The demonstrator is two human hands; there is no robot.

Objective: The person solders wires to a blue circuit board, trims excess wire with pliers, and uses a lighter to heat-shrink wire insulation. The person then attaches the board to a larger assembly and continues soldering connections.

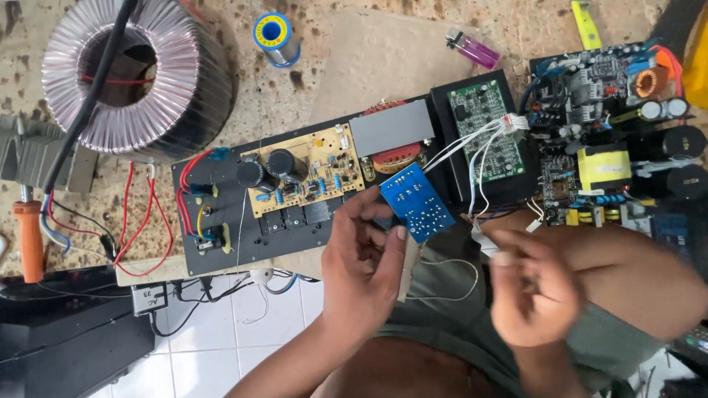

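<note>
Holding a small blue board [417,202] just right of frame centre, over the front edge of the surface [369,51]. Pinched at its lower corner between thumb and fingers of the left hand [361,269], grip closed on it. Probably light and stiff, yet fragile: bare solder side up, thin white wires [472,144] running from its top to a connector at the upper right. Best taken by the edges, clear of the joints, with no pull on the wires.

Right hand [535,284] blurred at lower right, fingers curled near a white wire end; cannot tell whether closed on anything.

Behind the blue board, a black plate [221,243] carrying a tan board [306,177] with two dark capacitors, a grey transformer [391,127] beside it. Green board [487,125] to the right, then a dense power board [612,133] with a yellow coil at far right. Upper left: large toroid [133,74]. Top centre: solder spool [274,35]; purple lighter [472,48] near it. Far left: orange-handled tool [29,236], red wires [140,214] looping close by.
</note>
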